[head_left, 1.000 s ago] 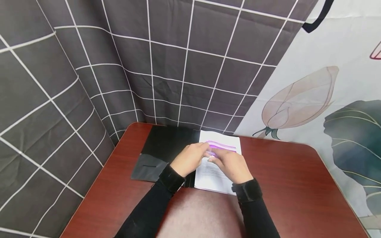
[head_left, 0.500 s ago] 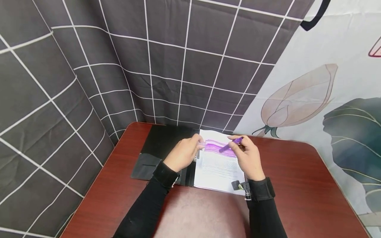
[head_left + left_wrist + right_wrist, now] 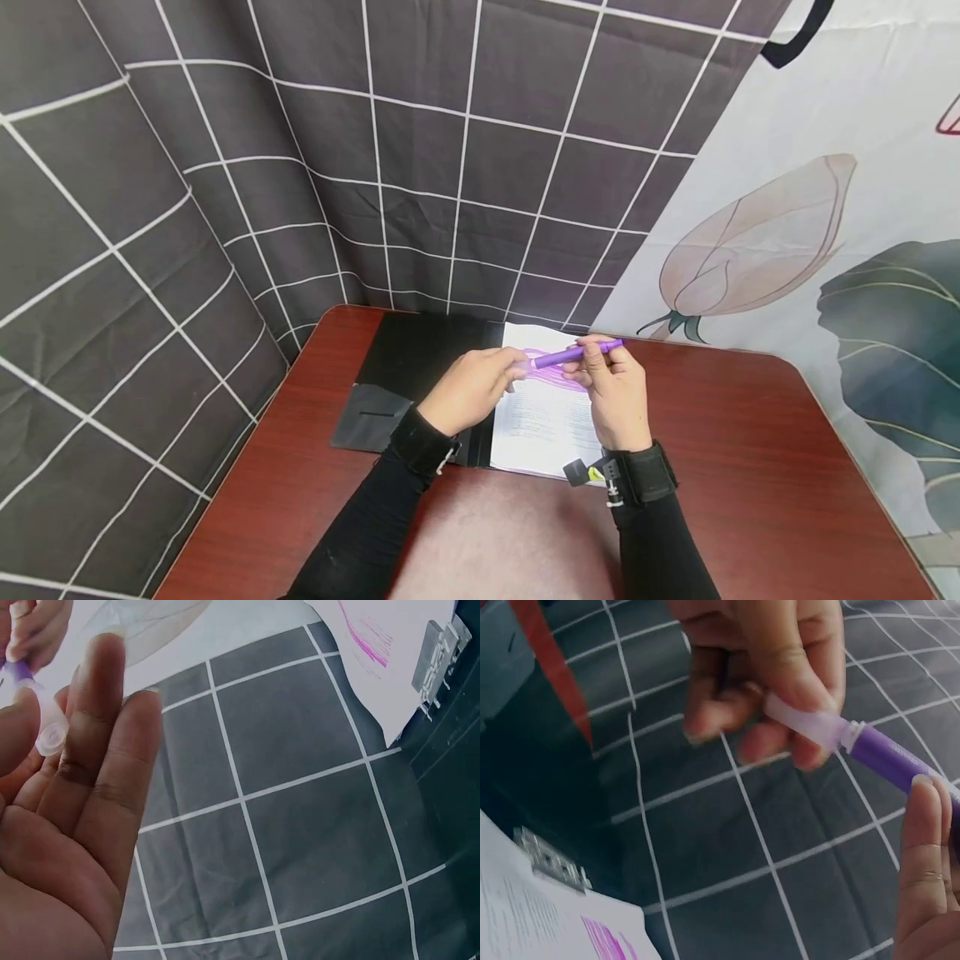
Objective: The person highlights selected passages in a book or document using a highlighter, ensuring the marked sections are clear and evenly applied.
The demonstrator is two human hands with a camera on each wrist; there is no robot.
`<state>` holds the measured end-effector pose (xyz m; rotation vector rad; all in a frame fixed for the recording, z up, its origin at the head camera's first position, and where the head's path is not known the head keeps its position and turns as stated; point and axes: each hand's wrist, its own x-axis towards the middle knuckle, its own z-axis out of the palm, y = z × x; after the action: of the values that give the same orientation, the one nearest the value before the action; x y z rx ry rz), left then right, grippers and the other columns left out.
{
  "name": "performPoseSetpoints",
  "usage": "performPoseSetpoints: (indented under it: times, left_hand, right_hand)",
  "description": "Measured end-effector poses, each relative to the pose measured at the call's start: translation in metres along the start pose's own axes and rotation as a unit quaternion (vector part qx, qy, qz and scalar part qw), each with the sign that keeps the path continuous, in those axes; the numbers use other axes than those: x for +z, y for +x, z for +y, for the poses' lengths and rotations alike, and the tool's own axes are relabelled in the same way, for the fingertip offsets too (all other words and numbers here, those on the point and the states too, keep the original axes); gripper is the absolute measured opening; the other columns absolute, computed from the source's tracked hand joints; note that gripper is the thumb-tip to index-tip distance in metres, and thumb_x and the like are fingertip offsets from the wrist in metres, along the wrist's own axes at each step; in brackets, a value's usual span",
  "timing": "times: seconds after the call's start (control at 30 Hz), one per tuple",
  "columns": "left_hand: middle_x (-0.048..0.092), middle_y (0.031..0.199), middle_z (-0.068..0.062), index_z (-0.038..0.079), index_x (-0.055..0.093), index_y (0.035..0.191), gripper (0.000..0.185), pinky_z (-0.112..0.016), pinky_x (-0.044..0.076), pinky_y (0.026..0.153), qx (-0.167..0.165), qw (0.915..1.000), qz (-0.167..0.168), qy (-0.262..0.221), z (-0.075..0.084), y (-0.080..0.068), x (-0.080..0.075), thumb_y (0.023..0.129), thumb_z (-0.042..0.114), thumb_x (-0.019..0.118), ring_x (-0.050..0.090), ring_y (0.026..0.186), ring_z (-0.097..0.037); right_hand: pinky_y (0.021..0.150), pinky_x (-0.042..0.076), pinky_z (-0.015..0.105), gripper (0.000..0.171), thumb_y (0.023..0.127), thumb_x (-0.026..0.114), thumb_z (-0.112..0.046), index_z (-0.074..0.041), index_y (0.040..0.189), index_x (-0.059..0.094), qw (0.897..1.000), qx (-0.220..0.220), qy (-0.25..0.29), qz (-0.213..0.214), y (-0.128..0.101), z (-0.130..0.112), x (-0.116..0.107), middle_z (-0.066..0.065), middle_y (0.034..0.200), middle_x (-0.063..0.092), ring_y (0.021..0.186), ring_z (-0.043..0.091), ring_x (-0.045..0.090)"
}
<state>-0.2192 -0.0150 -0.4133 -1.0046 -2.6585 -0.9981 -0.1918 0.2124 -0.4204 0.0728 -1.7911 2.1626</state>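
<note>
Here, left hand [image 3: 472, 387] hides the cap [image 3: 810, 724] — marker [image 3: 573, 353] tip unseen.

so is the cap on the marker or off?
On. In the right wrist view the clear cap, pinched by the left hand, sits flush against the purple marker.

In front of you sits a reddish-brown table [image 3: 750, 467] with rounded corners. On it a black folder [image 3: 420, 367] lies open, its metal clip [image 3: 551, 860] at the spine, just beside the printed sheet [image 3: 540, 421], which carries purple streaks near its top. Behind and to your left hangs a dark grey cloth [image 3: 315, 150] with a white grid. To your right hangs a pale cloth [image 3: 840, 125] printed with a flower bud [image 3: 757, 242] and green leaves [image 3: 900, 333].
</note>
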Motion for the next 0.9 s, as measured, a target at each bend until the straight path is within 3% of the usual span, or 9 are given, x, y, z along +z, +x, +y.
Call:
performPoseSetpoints:
  times: [0.2, 0.33, 0.53, 0.7, 0.9]
  left_hand:
    - [0.079, 0.095, -0.004, 0.01, 0.075, 0.13, 0.02, -0.023, 0.049, 0.069, 0.005, 0.9998, 0.009, -0.019, 0.002, 0.003, 0.003, 0.114, 0.021, 0.069, 0.071, 0.082, -0.013]
    - [0.081, 0.094, -0.004, 0.009, 0.077, 0.129, 0.02, -0.023, 0.05, 0.069, 0.013, 0.9991, 0.022, -0.035, 0.001, 0.003, 0.007, 0.113, 0.02, 0.072, 0.073, 0.081, -0.012]
    - [0.078, 0.085, -0.001, 0.009, 0.081, 0.126, 0.018, -0.02, 0.051, 0.07, 0.012, 0.9968, 0.074, -0.029, 0.008, 0.0, 0.012, 0.11, 0.016, 0.076, 0.07, 0.074, -0.009]
    - [0.072, 0.08, -0.001, 0.008, 0.082, 0.118, 0.014, -0.018, 0.047, 0.065, 0.044, 0.9933, 0.104, -0.022, 0.023, -0.003, 0.009, 0.107, 0.017, 0.08, 0.061, 0.069, -0.01]
    - [0.075, 0.081, 0.001, 0.013, 0.084, 0.124, 0.023, -0.016, 0.041, 0.063, 0.036, 0.992, 0.12, -0.019, 0.028, 0.001, 0.014, 0.11, 0.03, 0.078, 0.056, 0.068, -0.01]
  right_hand:
    - [0.08, 0.07, 0.025, 0.014, 0.116, 0.063, -0.01, -0.001, 0.121, 0.074, 1.0, -0.006, -0.012, 0.015, -0.002, 0.001, 0.003, -0.003, 0.1, 0.08, 0.077, 0.006, 0.08]
    - [0.079, 0.07, 0.025, 0.01, 0.115, 0.065, -0.007, -0.003, 0.115, 0.074, 1.0, -0.015, -0.011, 0.021, -0.004, 0.001, 0.004, -0.005, 0.1, 0.085, 0.075, 0.005, 0.08]
    - [0.077, 0.069, 0.024, 0.007, 0.113, 0.067, -0.005, -0.005, 0.109, 0.073, 0.999, -0.046, 0.004, 0.028, -0.009, 0.001, 0.01, -0.005, 0.097, 0.087, 0.072, 0.004, 0.079]
    - [0.076, 0.068, 0.022, 0.009, 0.113, 0.067, -0.004, -0.002, 0.109, 0.075, 0.997, -0.07, 0.022, 0.037, -0.013, -0.004, 0.014, -0.003, 0.095, 0.086, 0.069, 0.004, 0.078]
    - [0.072, 0.069, 0.024, 0.011, 0.115, 0.065, -0.007, -0.003, 0.113, 0.075, 1.0, -0.018, -0.02, 0.009, -0.004, -0.013, 0.004, -0.005, 0.093, 0.085, 0.071, 0.005, 0.08]
